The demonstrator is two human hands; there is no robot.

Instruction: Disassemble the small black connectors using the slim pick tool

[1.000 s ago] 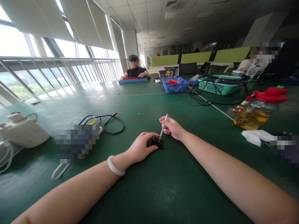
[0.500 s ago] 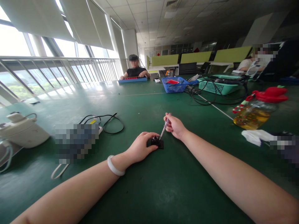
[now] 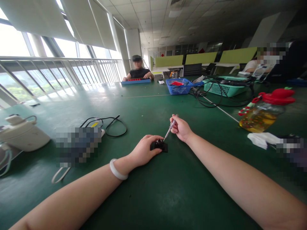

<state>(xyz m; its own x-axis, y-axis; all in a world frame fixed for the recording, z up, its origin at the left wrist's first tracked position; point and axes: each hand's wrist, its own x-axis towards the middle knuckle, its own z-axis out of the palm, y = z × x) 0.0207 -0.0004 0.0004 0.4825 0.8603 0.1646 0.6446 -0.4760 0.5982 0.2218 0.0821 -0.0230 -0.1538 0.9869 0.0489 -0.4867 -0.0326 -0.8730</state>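
A small black part with a flat base [image 3: 164, 148] rests on the green table, its upper details too dark and small to make out. My left hand [image 3: 143, 150] is closed around its left side, fingers behind and thumb in front, and covers some of it. In my right hand [image 3: 181, 128] is a slim screwdriver [image 3: 169, 131] with a clear handle, gripped between closed fingers. The screwdriver slants down to the left, its tip at the right upper side of the black part; whether the tip touches cannot be made out.
At left lie a blurred-out box [image 3: 79, 145], a black cable [image 3: 116, 126] and a white device [image 3: 25, 134]. A red-lidded bottle [image 3: 261, 115] and white tissue [image 3: 260, 140] are at right. Farther back are a blue basket [image 3: 178, 88], a green basket [image 3: 230, 91] and a seated person [image 3: 139, 73].
My right hand and the screwdriver's handle have shifted slightly up and right, so the screwdriver leans a little more. My left hand and the black part stay in place.
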